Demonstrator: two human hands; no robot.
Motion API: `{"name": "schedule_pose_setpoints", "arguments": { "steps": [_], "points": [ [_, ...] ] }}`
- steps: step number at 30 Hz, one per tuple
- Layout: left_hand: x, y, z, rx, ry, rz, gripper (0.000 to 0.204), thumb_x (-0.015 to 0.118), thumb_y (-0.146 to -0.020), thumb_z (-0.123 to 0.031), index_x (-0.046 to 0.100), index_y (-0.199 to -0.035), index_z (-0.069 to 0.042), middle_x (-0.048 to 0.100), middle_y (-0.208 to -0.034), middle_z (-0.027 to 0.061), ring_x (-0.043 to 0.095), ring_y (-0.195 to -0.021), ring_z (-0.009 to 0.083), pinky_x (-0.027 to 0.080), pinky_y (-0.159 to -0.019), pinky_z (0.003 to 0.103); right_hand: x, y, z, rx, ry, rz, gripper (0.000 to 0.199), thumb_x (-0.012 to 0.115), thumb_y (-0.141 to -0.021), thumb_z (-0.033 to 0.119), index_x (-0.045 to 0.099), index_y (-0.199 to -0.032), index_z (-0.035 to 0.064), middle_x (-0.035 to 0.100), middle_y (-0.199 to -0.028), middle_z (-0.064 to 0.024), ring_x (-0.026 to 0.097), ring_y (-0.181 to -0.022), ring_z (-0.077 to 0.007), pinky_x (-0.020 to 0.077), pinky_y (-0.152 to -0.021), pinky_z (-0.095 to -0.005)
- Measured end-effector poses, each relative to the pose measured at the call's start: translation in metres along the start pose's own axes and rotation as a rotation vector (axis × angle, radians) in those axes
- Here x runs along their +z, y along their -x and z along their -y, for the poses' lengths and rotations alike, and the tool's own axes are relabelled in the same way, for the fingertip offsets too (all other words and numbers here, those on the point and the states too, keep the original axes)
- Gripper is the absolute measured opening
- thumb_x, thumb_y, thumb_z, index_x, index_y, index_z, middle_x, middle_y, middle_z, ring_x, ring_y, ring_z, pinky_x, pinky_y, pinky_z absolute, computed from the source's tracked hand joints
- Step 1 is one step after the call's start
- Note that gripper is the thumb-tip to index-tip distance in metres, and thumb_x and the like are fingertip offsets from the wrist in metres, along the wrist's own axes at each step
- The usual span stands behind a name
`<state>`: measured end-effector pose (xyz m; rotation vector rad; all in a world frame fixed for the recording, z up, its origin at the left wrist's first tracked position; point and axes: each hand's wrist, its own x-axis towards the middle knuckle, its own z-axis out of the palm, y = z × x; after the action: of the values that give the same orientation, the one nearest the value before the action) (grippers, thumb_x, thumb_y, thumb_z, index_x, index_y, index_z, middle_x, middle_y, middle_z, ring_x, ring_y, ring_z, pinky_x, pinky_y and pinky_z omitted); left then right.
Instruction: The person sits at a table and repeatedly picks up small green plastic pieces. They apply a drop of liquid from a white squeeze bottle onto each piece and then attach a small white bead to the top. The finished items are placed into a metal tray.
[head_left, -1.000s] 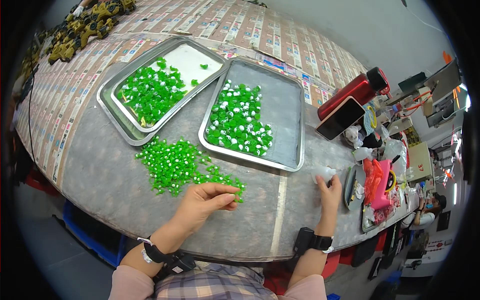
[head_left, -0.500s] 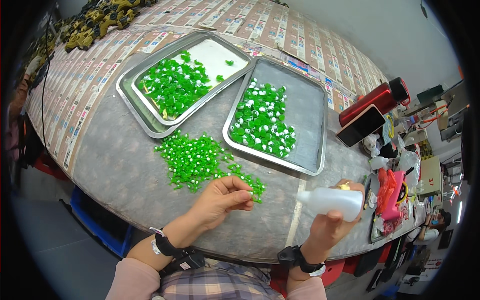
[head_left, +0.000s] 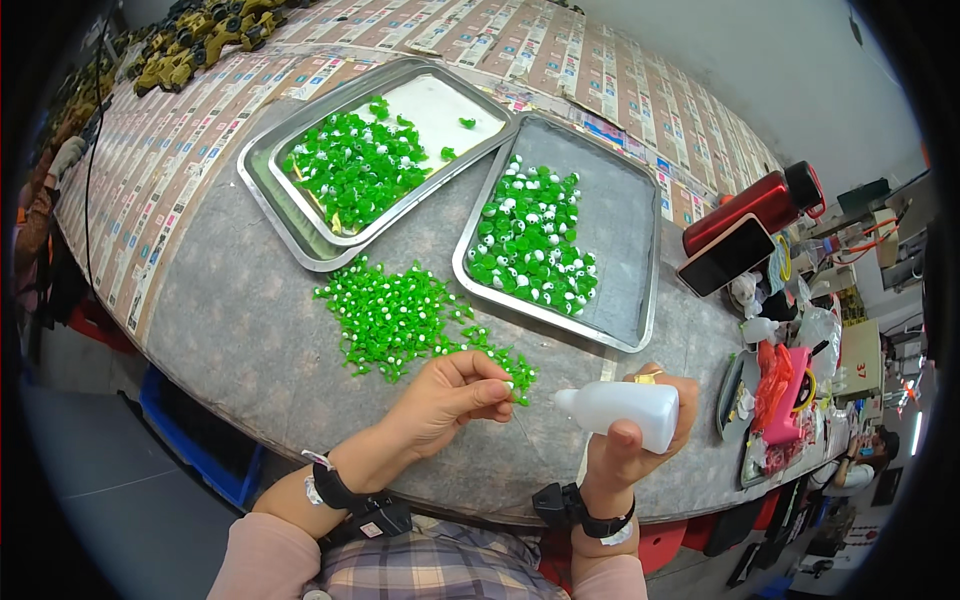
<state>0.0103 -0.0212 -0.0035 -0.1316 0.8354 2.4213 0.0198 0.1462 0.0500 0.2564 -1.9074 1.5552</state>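
My left hand (head_left: 452, 396) pinches a small green plastic piece with a white end (head_left: 510, 386) between thumb and fingertips. Beneath and beyond it spreads a loose pile of similar small green-and-white pieces (head_left: 388, 318) on the grey tabletop. My right hand (head_left: 612, 468) is wrapped round a white translucent squeeze bottle (head_left: 622, 412). The bottle lies almost level, its narrow nozzle aimed left at the pinched piece, with a gap between them. Farther off, a metal tray (head_left: 650, 270) holds green parts with white, black-dotted balls (head_left: 530, 240).
At the far left, another metal tray (head_left: 262, 190) holds an inner tray of similar green parts. A phone (head_left: 727, 254) leans by a red flask (head_left: 750, 208) on the right. Nearer lie a pink tape dispenser (head_left: 790, 405) and plastic bags. Yellow toy vehicles (head_left: 205, 45) crowd the far left corner.
The bottle in my right hand has moved left, bringing its nozzle nearer to the pinched piece. My left hand has stayed nearly still.
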Motion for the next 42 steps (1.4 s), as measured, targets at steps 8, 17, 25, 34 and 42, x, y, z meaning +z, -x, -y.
{"name": "schedule_pose_setpoints", "arguments": {
  "steps": [8, 17, 25, 34, 42],
  "points": [
    [0.0, -0.001, 0.0, -0.011, -0.006, -0.006, 0.009, 0.059, -0.076, -0.011, 0.054, -0.08, -0.004, 0.058, -0.073, 0.0055, 0.057, -0.065, 0.0121, 0.049, -0.062, 0.026, 0.0, 0.0, 0.0, -0.001, 0.008, -0.073, 0.053, 0.071, -0.06, 0.044, 0.048, -0.084, 0.002, 0.043, -0.071, -0.0032, 0.043, -0.063, -0.0146, 0.0353, -0.057, -0.0261],
    [-0.001, -0.001, 0.0, -0.027, -0.019, -0.014, 0.01, 0.059, -0.076, -0.012, 0.053, -0.079, -0.004, 0.057, -0.073, 0.0061, 0.057, -0.063, 0.0124, 0.049, -0.06, 0.026, 0.009, -0.006, 0.006, 0.061, 0.196, -0.095, 0.058, 0.058, -0.063, 0.058, 0.04, -0.073, 0.0036, 0.038, -0.065, -0.0022, 0.041, -0.058, -0.0119, 0.0359, -0.06, -0.0254],
    [0.0, -0.001, 0.003, 0.184, -0.163, -0.041, 0.01, 0.059, -0.075, -0.006, 0.056, -0.084, -0.002, 0.058, -0.076, 0.0051, 0.056, -0.069, 0.0113, 0.047, -0.065, 0.023, 0.006, -0.005, 0.003, 0.012, 0.129, -0.158, 0.057, 0.058, -0.064, 0.058, 0.037, -0.07, 0.0051, 0.036, -0.064, -0.0014, 0.038, -0.054, -0.0107, 0.033, -0.052, -0.0226],
    [0.001, 0.0, 0.002, 0.22, -0.176, -0.039, 0.01, 0.059, -0.075, -0.003, 0.056, -0.084, -0.002, 0.058, -0.077, 0.0048, 0.056, -0.071, 0.011, 0.047, -0.066, 0.022, 0.004, -0.001, 0.0, 0.044, 0.098, -0.056, 0.055, 0.062, -0.063, 0.053, 0.042, -0.075, 0.0032, 0.038, -0.063, -0.0018, 0.039, -0.055, -0.0121, 0.0328, -0.051, -0.0244],
    [0.001, -0.002, 0.002, 0.229, -0.184, -0.069, 0.01, 0.059, -0.075, -0.004, 0.056, -0.084, -0.001, 0.059, -0.076, 0.0064, 0.056, -0.069, 0.012, 0.047, -0.065, 0.023, -0.024, -0.016, -0.003, 0.057, 0.082, -0.258, 0.048, 0.06, -0.069, 0.041, 0.043, -0.087, -0.0001, 0.045, -0.071, -0.0047, 0.047, -0.063, -0.0136, 0.0394, -0.059, -0.0259]
  ]
}}
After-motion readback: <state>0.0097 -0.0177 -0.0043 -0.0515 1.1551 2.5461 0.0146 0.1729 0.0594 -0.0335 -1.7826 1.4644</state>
